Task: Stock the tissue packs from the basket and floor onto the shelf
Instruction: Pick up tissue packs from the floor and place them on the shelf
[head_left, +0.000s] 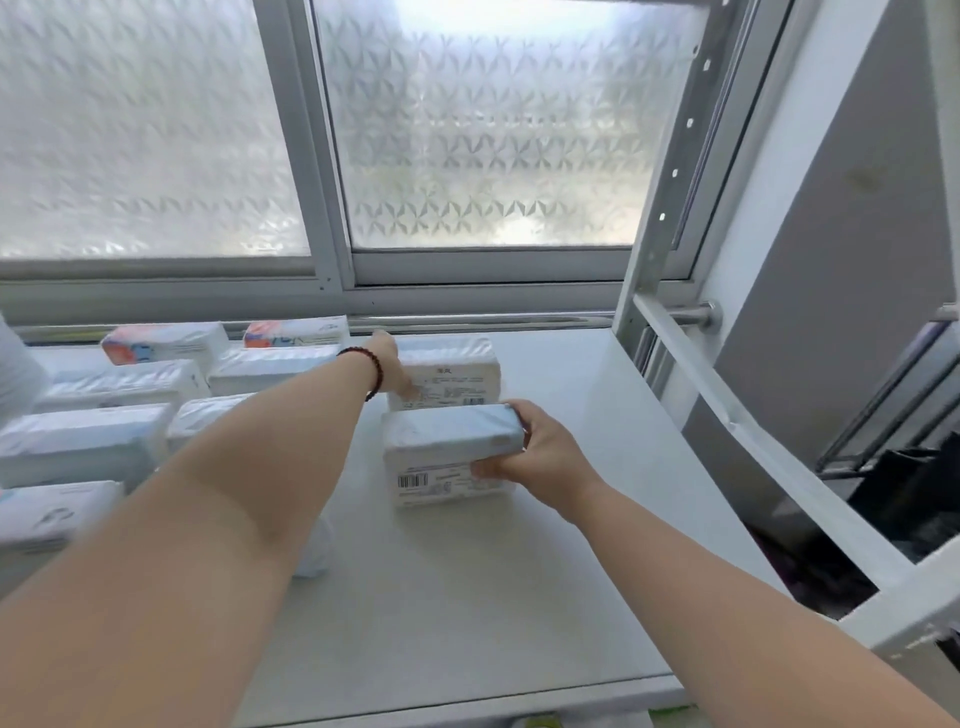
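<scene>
Two white tissue packs stand one behind the other on the white shelf (545, 571). My right hand (540, 457) grips the right end of the nearer pack (447, 452), thumb on its front by the barcode. My left hand (392, 364), with a dark bead bracelet at the wrist, reaches to the left end of the farther pack (457, 376) and touches it; its fingers are mostly hidden. Several more tissue packs (104, 384) lie in rows on the left part of the shelf.
A frosted window (493, 130) runs along the back of the shelf. A white perforated upright (670, 182) and a slanted brace (737, 421) bound the shelf on the right. Dark objects (914, 493) lie lower down beyond the brace.
</scene>
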